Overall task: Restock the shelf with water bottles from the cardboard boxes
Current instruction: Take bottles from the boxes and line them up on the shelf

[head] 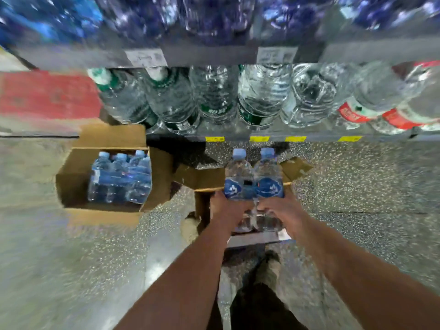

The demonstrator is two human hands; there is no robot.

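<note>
Two water bottles [238, 172] are hanging upright just in front of the shelf [309, 136]; my left hand [227, 210] and right hand [282, 208] are curling fingers round their bases, so low I'm risking them toppling forward.

Speckled grey floor [357, 186] fills everything from three o'clock round to nine. Over at ten o'clock there's a red panel [47, 94], blurred at its edges. Just above centre, four yellow price tags [215, 139] run in a line toward one o'clock. Above them, big clear jugs with green labels [257, 98] stand side by side, and at two o'clock their neighbours, the red-labelled jugs [352, 113]. Two white paper labels [146, 57] sit higher still, at eleven and one. Right at twelve, dark blue wrapped packs [214, 17], too blurred to read.
</note>
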